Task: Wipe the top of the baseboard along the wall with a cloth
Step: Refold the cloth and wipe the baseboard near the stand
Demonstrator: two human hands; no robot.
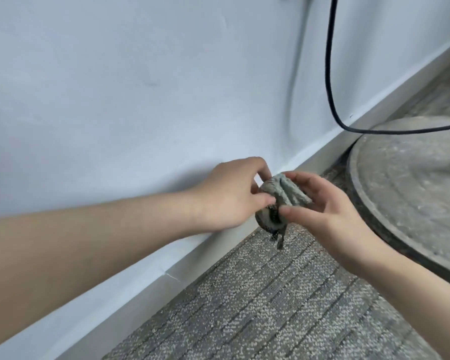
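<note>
A black cable (329, 74) hangs down from the top of the view, bends, and runs off to the right across the far edge of a round, dusty grey disc (405, 183) lying on the floor. Grey carpet (270, 307) with a blocky woven pattern covers the floor.

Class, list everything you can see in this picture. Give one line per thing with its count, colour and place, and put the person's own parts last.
wall: one, pale bluish white, fills the upper left
baseboard: one, grey, runs along the foot of the wall
carpet: one, grey, patterned, covers the floor at the bottom
cable: one, black, hangs down the wall and bends off to the right
round base: one, grey, dusty, on the floor at the right
cloth: one, grey-green, bunched, held between both hands
left-hand grip: one, pinches the cloth's left side
right-hand grip: one, holds the cloth's right side
</note>
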